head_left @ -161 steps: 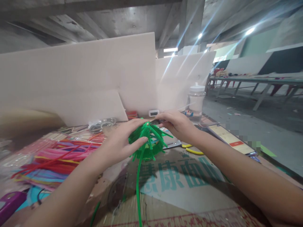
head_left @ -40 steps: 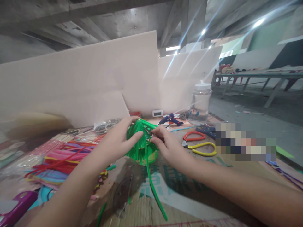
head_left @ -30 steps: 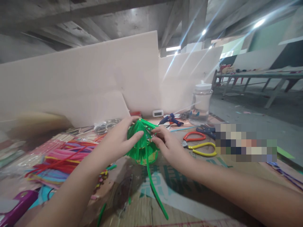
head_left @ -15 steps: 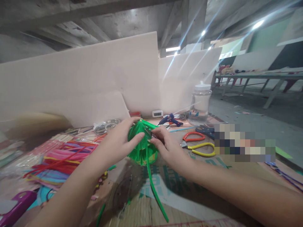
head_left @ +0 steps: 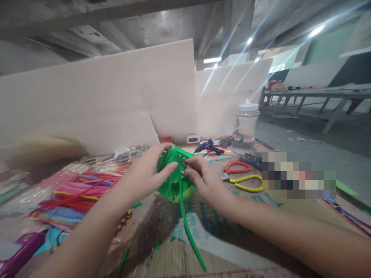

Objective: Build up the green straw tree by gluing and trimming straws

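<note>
A green cone-shaped object [head_left: 173, 185] made of fuzzy strips stands upright on the table between my hands. My left hand [head_left: 153, 166] is wrapped round its left side, with the thumb across the front and the fingers behind the top. At the right side of the cone, my right hand [head_left: 201, 173] is closed in a pinch; a small shiny thing shows near its fingertips, too small to name. One long green strip [head_left: 188, 227] hangs from the cone and curves toward the table's front.
Colourful fuzzy strips [head_left: 84, 193] lie left, with a purple tool [head_left: 24, 253] nearer. Behind stand a blue glue gun [head_left: 208, 146], a white timer [head_left: 193, 139] and a water bottle [head_left: 245, 127]. Pliers with yellow [head_left: 247, 183] and red handles lie right. White boards [head_left: 116, 88] stand behind.
Both hands keep nearly the same place and hold on the green cone. Only a very slight shift of the hands and the view shows.
</note>
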Available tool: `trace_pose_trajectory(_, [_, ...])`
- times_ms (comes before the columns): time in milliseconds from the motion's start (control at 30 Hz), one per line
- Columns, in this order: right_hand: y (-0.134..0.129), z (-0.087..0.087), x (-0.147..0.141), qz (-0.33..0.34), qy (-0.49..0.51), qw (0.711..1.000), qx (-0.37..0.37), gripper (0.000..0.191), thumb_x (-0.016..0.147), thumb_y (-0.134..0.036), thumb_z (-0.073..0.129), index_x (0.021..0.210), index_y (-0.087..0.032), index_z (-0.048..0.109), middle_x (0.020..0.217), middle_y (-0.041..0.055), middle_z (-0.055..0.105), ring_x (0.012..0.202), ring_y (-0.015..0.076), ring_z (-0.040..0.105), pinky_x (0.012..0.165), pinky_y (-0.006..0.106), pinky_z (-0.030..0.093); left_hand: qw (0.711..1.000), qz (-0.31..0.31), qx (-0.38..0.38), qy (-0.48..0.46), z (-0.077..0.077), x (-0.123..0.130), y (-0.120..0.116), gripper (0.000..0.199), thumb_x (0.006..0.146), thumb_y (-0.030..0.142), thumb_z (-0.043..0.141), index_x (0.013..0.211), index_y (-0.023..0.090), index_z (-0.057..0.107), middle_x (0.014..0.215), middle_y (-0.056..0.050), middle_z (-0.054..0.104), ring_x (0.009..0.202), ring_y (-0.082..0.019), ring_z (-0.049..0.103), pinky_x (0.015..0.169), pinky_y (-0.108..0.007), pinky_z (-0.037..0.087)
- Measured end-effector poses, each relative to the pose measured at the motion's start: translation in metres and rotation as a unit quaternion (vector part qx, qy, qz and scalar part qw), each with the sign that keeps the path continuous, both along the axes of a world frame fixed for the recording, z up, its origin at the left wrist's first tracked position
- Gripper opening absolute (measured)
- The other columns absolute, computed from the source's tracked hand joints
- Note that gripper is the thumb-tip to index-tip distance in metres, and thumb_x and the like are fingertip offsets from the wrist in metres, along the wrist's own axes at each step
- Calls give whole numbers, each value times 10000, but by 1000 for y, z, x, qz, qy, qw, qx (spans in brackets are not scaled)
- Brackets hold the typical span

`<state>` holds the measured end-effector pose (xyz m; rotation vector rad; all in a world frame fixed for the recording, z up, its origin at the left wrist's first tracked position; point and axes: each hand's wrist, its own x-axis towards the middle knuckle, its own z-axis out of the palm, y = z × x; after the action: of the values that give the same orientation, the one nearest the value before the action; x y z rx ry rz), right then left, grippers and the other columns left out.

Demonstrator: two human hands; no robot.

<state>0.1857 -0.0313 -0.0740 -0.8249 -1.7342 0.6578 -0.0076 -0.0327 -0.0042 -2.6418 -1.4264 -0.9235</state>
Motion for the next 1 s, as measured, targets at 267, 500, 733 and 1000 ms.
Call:
trace_pose_trajectory(267, [-2,0,-2,40,44,998,-24,104,953,-277,475,1041,-221,477,904,11,598,832,160,576,749,312,460,1000,2,-7,-6,-1,-1,4,491,945,456,518,1360,193,493,1324,-110,617,1185,-288,603,1027,-463,477])
trace_pose_trajectory(500, [0,-1,-1,28,25,999,-13,99,959,-280,466,1031,-216,487,919,20,598,844,167,576,762,327,455,1000,6,-19,-7,-1,-2,4,495,949,462,515,1370,202,486,1338,-110,610,1199,-291,594,1035,-474,470])
trace_pose_trajectory(733, [0,-2,-1,35,39,999,-9,98,956,-283,487,1033,-221,496,854,-4,572,789,158,559,719,310,440,1000,5,-6,-3,0,-1,3,492,943,448,517,1360,188,498,1323,-112,623,1181,-291,610,1021,-467,484])
trace_pose_trajectory(1000, [-1,2,1,17,21,1000,0,111,957,-293,503,1039,-220,519,867,6,587,794,164,557,723,316,429,1000,-5,12,12,3,2,-3,458,946,424,517,1337,185,512,1315,-111,624,1193,-286,601,1027,-468,482])
